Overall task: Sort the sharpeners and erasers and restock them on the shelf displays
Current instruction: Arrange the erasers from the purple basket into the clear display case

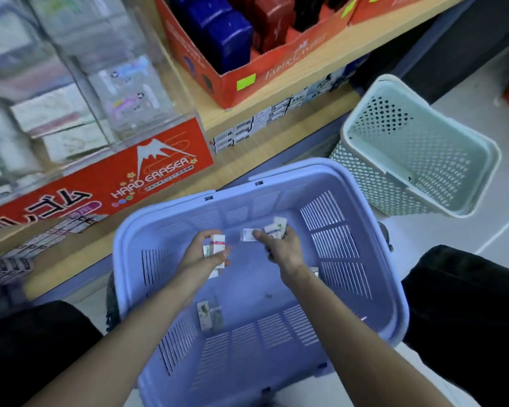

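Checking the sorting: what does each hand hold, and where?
Left hand grips a stack of erasers by its sides; right hand holds other erasers by their near ends.

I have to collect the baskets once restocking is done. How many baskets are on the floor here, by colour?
Purple basket: 1
Pale green basket: 1
Total: 2
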### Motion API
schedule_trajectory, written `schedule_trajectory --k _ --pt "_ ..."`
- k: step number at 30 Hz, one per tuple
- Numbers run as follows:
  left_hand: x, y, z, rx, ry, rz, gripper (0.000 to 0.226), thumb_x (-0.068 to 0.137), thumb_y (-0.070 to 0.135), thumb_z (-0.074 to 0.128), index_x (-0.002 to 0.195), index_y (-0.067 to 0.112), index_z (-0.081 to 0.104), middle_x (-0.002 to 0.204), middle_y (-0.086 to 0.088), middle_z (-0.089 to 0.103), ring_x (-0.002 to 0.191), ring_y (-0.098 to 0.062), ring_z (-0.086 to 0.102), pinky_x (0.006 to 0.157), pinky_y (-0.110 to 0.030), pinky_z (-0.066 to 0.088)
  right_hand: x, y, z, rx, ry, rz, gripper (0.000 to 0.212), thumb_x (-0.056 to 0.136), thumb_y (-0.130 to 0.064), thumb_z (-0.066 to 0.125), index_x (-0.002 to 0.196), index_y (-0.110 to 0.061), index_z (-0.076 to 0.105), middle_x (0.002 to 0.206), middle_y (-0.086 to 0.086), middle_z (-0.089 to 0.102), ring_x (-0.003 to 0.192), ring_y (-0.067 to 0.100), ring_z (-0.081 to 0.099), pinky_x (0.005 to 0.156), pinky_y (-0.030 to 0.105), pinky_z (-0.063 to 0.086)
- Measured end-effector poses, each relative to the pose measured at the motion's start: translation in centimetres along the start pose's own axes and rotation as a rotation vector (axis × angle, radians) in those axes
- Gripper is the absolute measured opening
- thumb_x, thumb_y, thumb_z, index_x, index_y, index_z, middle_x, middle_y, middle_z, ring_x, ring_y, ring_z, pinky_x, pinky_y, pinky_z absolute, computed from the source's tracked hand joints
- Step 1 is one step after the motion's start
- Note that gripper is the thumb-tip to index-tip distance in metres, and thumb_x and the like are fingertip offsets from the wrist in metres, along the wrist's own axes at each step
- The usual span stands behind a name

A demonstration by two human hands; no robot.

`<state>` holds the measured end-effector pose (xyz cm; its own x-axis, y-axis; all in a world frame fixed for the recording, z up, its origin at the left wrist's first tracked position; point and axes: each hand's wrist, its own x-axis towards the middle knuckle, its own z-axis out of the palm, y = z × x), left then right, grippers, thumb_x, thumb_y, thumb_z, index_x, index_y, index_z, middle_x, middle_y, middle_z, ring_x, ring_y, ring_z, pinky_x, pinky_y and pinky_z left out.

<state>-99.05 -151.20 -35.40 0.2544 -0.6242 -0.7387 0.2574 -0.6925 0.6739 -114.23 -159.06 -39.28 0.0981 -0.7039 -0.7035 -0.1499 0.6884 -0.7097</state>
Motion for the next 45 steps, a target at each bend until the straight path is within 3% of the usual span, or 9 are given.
schedule_trajectory --k 6,8,12,23,28,31,36,40,45 --pt "-5.0 3.8 -0.4 0.014 -0.121 0.127 0.030 0.088 0.000 0.058 0.100 0.027 0.060 0.076 -0.001 0.057 0.054 -0.009 0.055 0.053 -0.021 0.046 -7.5 -5.8 -0.7 -0.055 -0.196 -0.181 0.032 0.079 -0.005 0.073 0.076 -0.016 0.043 0.055 -0.007 0.040 0.045 0.008 0.031 0.041 0.021 0.025" --pt "-7.2 5.1 -1.2 0.019 -0.141 0.187 0.023 0.083 0.013 0.070 0.101 0.023 0.060 0.074 0.002 0.056 0.057 -0.011 0.053 0.057 -0.024 0.045 -10.0 -7.5 -0.6 -0.062 -0.204 -0.238 0.028 0.080 -0.006 0.073 0.081 -0.016 0.047 0.056 -0.007 0.041 0.046 0.008 0.031 0.040 0.020 0.026" --pt "-11.6 7.6 -3.6 -0.003 -0.160 0.272 0.047 0.058 0.037 0.079 0.099 0.021 0.060 0.065 0.009 0.057 0.056 -0.012 0.052 0.056 -0.026 0.043 -14.8 -10.5 0.0 -0.117 -0.190 -0.336 0.023 0.080 -0.009 0.073 0.078 -0.016 0.052 0.054 -0.009 0.043 0.047 0.009 0.032 0.042 0.020 0.027" --pt "-19.6 12.8 -7.4 -0.072 -0.125 0.411 0.018 0.077 0.007 0.074 0.086 0.015 0.060 0.061 0.003 0.056 0.044 -0.011 0.045 0.042 -0.017 0.037 -23.6 -15.3 5.4 -0.129 -0.278 -0.527 0.024 0.082 -0.007 0.070 0.069 -0.017 0.052 0.046 -0.012 0.042 0.042 0.008 0.032 0.042 0.019 0.028" --pt "-20.8 15.9 -10.3 -0.141 -0.009 0.389 0.022 0.075 0.007 0.075 0.092 0.010 0.061 0.060 0.001 0.058 0.043 -0.011 0.045 0.041 -0.020 0.040 -24.4 -18.0 6.6 -0.152 -0.217 -0.664 0.004 0.083 -0.009 0.069 0.082 -0.011 0.065 0.055 -0.003 0.056 0.050 0.013 0.049 0.047 0.026 0.040" --pt "-20.9 17.6 -11.7 -0.141 0.036 0.421 0.022 0.076 0.008 0.075 0.094 0.011 0.063 0.064 0.001 0.062 0.044 -0.011 0.049 0.041 -0.020 0.044 -24.1 -19.6 6.9 -0.223 -0.226 -0.772 0.019 0.082 -0.002 0.067 0.095 -0.016 0.069 0.067 -0.015 0.065 0.057 0.002 0.054 0.055 0.018 0.044" --pt "-19.8 18.8 -12.2 -0.106 0.023 0.433 0.023 0.076 0.014 0.075 0.097 0.014 0.064 0.069 0.000 0.064 0.051 -0.011 0.050 0.049 -0.024 0.046 -22.9 -22.0 8.1 -0.538 -0.359 -0.973 0.040 0.081 -0.008 0.072 0.111 -0.032 0.062 0.122 -0.015 0.058 0.112 -0.010 0.050 0.092 0.006 0.037" --pt "-18.6 19.6 -11.5 -0.145 -0.012 0.422 0.018 0.077 0.015 0.074 0.091 0.018 0.064 0.059 0.009 0.064 0.048 -0.005 0.052 0.047 -0.020 0.046 -20.8 -22.8 8.8 -0.725 -0.341 -1.093 0.036 0.080 -0.010 0.073 0.114 -0.015 0.065 0.110 -0.010 0.054 0.102 -0.006 0.051 0.086 0.004 0.035" --pt "-17.1 20.4 -11.2 -0.128 0.043 0.416 0.015 0.079 0.024 0.072 0.090 0.017 0.066 0.071 0.001 0.067 0.050 -0.007 0.054 0.051 -0.022 0.047 -17.6 -24.4 8.0 -0.707 -0.309 -1.059 0.030 0.079 -0.006 0.073 0.103 -0.021 0.064 0.102 -0.014 0.055 0.090 -0.009 0.053 0.077 0.003 0.036"
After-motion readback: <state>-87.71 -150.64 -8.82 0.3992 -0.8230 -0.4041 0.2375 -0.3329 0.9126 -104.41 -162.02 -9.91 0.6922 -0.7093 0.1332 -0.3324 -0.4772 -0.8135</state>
